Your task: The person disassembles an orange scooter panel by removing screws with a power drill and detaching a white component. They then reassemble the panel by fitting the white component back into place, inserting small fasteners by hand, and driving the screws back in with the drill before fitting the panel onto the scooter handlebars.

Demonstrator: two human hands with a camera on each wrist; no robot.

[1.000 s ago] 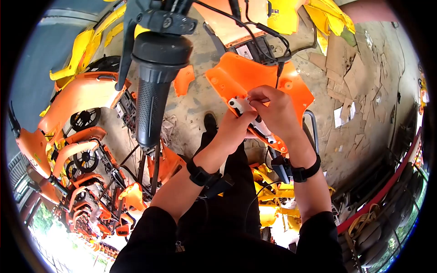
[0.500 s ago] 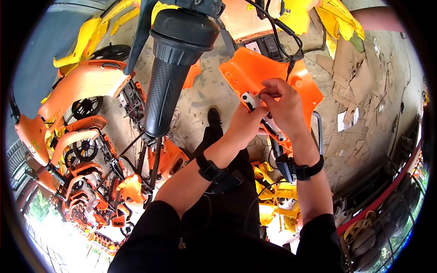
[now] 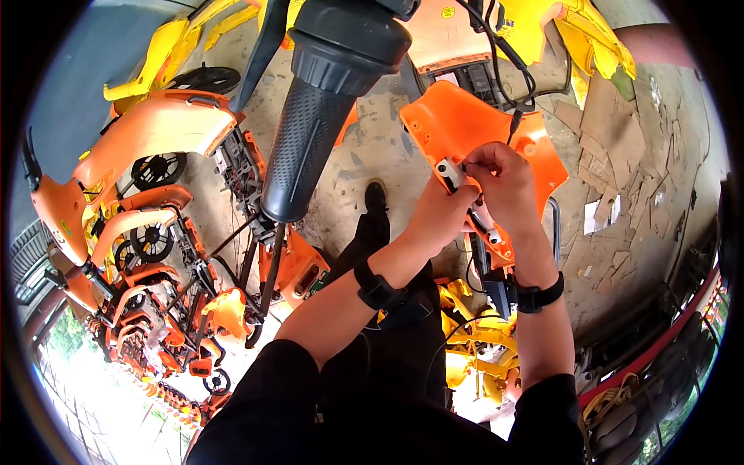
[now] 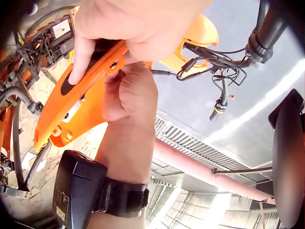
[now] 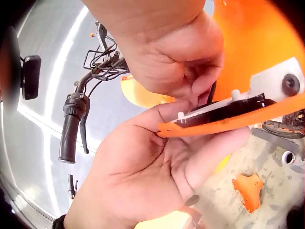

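Observation:
The left hand [image 3: 440, 213] grips the lower left edge of an orange plastic panel [image 3: 457, 116], its thumb on top beside a white and black part [image 3: 449, 172] along that edge. In the right wrist view the left hand [image 5: 143, 167] has its fingers beneath the panel's edge. Close to that thumb, the right hand [image 3: 504, 186] has thumb and fingertips pinched together over the white part [image 5: 276, 81]; a small dark piece [image 5: 211, 93] shows at these fingertips. The left wrist view shows the panel [image 4: 81, 90] between the two hands.
A black handlebar grip [image 3: 310, 132] hangs in front at upper left. Orange vehicle frames [image 3: 155, 132] stand at the left, yellow panels [image 3: 593, 39] lie at the top right. Flattened cardboard [image 3: 612, 120] covers some floor at right. Black cables [image 3: 511, 62] run above the panel.
In the head view the hands, panel and handlebar grip have shifted right, along with the surroundings. The left hand still grips the panel edge, and the right hand's fingertips stay pinched by the white part.

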